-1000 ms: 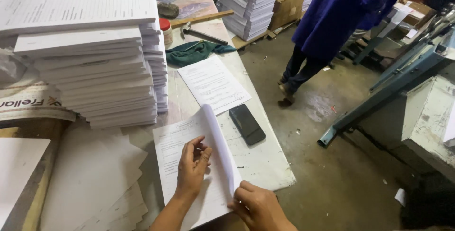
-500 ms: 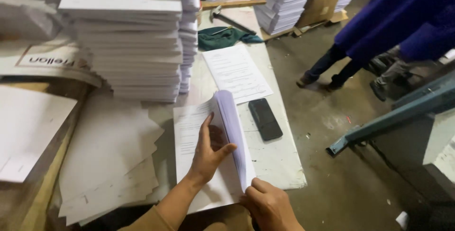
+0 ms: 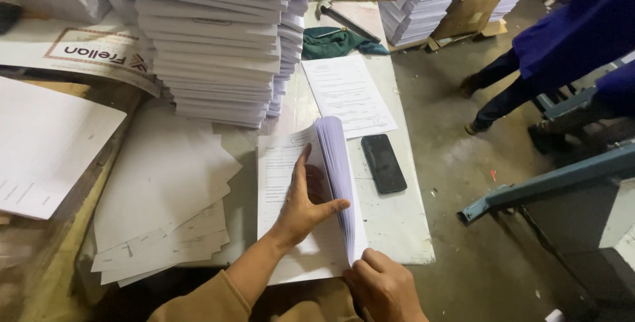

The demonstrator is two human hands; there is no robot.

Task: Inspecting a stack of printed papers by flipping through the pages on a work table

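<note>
White paper, a thick sheaf of printed sheets (image 3: 338, 183), stands half-lifted in an arc on the pale worktable (image 3: 397, 223), its long axis running away from the person, bound or gathered edge toward the near table edge. Left hand (image 3: 305, 206) lies flat inside the fold: palm down on the page already turned open, fingers (image 3: 302, 163) stretched long and pointing away up the sheet, thumb (image 3: 331, 208) hooked rightward against the face of the raised sheaf. So the lifted sheets sit immediately right of that hand, touching the thumb; hand spread wide, pressing rather than gripping. Right hand (image 3: 383, 285) is at the near corner of the sheaf, below and right of the left hand, fingers curled in and pinching the bottom edge of the lifted pages; exactly how many sheets are caught there cannot be told. Both hands touch the sheaf; the left is deeper into it, the right holds its end. Just right of the raised pages, apart from them, a black phone (image 3: 383, 163) lies face up, long axis parallel to the sheaf. Beyond the fingertips, a single printed sheet (image 3: 347, 94) lies flat. Farther beyond, a green cloth (image 3: 337, 41) and a hammer (image 3: 344, 16). Left of the fingers, loose blank sheets (image 3: 162, 190) fan out, and a tall stack of paper bundles (image 3: 218, 44) rises past them. Off to the right, on the floor, another person in blue clothing (image 3: 569, 38) stands well apart.
</note>
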